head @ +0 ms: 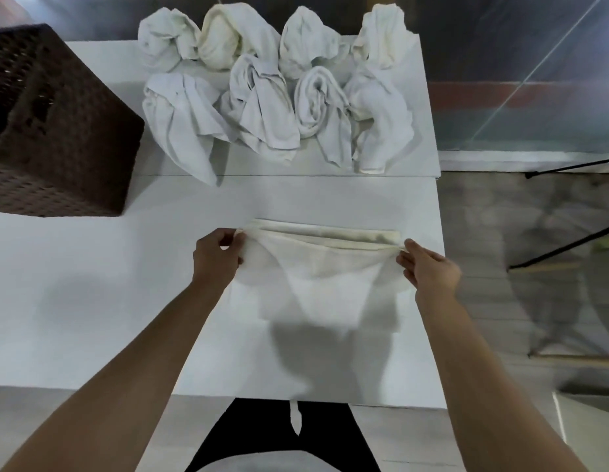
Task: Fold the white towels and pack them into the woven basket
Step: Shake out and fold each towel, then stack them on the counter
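Observation:
A white towel (pixel 325 277) lies partly folded on the white table (pixel 92 284), just in front of me. My left hand (pixel 216 255) pinches its upper left corner. My right hand (pixel 427 267) pinches the upper right corner. The held edge is lifted and sags in the middle, over the far edge of the towel. The lower part of the towel looks blurred. A dark brown woven basket (pixel 54 131) stands at the far left of the table, its inside hidden from here. Several crumpled white towels (pixel 279 86) lie in a heap at the back.
The table's right edge (pixel 441 267) runs close beside my right hand, with floor beyond it. Black tripod legs (pixel 568 247) stand on the floor at right. The near table edge is just in front of my body.

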Action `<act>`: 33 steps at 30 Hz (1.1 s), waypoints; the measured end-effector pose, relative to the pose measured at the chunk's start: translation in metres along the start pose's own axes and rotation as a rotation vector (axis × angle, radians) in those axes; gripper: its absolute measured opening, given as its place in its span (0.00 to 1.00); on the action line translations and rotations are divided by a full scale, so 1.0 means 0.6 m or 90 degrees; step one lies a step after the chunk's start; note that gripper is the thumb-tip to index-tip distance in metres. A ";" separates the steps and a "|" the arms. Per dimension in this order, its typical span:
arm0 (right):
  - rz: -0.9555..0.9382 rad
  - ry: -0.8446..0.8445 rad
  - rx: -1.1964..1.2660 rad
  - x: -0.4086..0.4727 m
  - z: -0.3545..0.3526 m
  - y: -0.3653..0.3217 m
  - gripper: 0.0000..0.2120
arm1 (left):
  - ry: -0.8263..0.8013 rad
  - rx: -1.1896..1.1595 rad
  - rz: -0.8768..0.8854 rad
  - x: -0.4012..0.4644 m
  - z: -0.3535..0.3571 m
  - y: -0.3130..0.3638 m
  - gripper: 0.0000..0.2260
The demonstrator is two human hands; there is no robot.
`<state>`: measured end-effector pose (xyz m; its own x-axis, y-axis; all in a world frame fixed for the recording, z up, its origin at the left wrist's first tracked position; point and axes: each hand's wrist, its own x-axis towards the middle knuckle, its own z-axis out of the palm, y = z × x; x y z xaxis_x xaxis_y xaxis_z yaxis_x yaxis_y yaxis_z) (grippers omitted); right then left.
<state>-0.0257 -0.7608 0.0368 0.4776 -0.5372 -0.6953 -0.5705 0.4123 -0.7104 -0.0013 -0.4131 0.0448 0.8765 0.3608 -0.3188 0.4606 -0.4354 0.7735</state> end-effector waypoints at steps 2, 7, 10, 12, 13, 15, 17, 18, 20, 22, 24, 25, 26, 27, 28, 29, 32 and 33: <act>0.004 0.009 -0.022 0.021 0.017 -0.003 0.09 | -0.005 0.009 -0.014 0.032 0.016 -0.003 0.05; -0.010 0.017 -0.073 0.068 0.052 0.001 0.10 | -0.023 0.072 -0.041 0.096 0.049 -0.027 0.07; -0.014 0.030 -0.068 0.089 0.069 0.010 0.12 | -0.006 0.174 0.013 0.115 0.066 -0.042 0.10; -0.023 0.036 -0.060 0.099 0.077 0.021 0.12 | -0.017 0.195 0.035 0.125 0.074 -0.051 0.10; -0.038 0.036 -0.056 0.101 0.082 0.027 0.14 | -0.026 0.199 0.037 0.129 0.077 -0.056 0.10; -0.092 0.017 -0.101 0.099 0.087 0.043 0.19 | -0.033 0.207 0.036 0.133 0.079 -0.062 0.08; -0.178 -0.024 -0.221 0.081 0.090 0.062 0.25 | -0.033 0.201 0.026 0.133 0.082 -0.064 0.07; -0.238 -0.047 -0.288 0.069 0.090 0.073 0.27 | -0.034 0.192 0.020 0.132 0.083 -0.064 0.07; -0.402 -0.076 -0.427 0.041 0.092 0.103 0.28 | -0.034 0.183 0.008 0.127 0.087 -0.067 0.07; -0.575 -0.129 -0.559 0.014 0.096 0.137 0.27 | -0.024 0.179 -0.012 0.119 0.088 -0.072 0.07; -0.673 -0.213 -0.669 -0.007 0.101 0.171 0.26 | -0.008 0.173 -0.021 0.105 0.086 -0.080 0.05; -0.702 -0.240 -0.712 -0.015 0.103 0.187 0.25 | -0.002 0.165 -0.026 0.096 0.083 -0.086 0.04; -0.721 -0.250 -0.749 -0.018 0.104 0.199 0.25 | 0.001 0.156 -0.034 0.087 0.079 -0.092 0.04; -0.727 -0.246 -0.779 -0.017 0.105 0.208 0.24 | -0.001 0.147 -0.042 0.078 0.074 -0.099 0.05; -0.724 -0.238 -0.805 -0.014 0.108 0.211 0.24 | -0.007 0.144 -0.044 0.067 0.069 -0.108 0.07; -0.715 -0.232 -0.830 -0.009 0.113 0.210 0.25 | -0.016 0.152 -0.037 0.057 0.063 -0.117 0.10; -0.705 -0.235 -0.904 0.004 0.135 0.199 0.28 | -0.051 0.227 0.012 0.023 0.048 -0.146 0.17; -0.722 -0.231 -0.925 0.007 0.143 0.195 0.29 | -0.060 0.255 0.023 0.011 0.045 -0.154 0.17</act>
<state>-0.0332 -0.6518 -0.0588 0.9743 0.1699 -0.1478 0.1213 -0.9489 -0.2914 -0.0343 -0.3928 -0.0435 0.8937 0.2702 -0.3583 0.4309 -0.7396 0.5170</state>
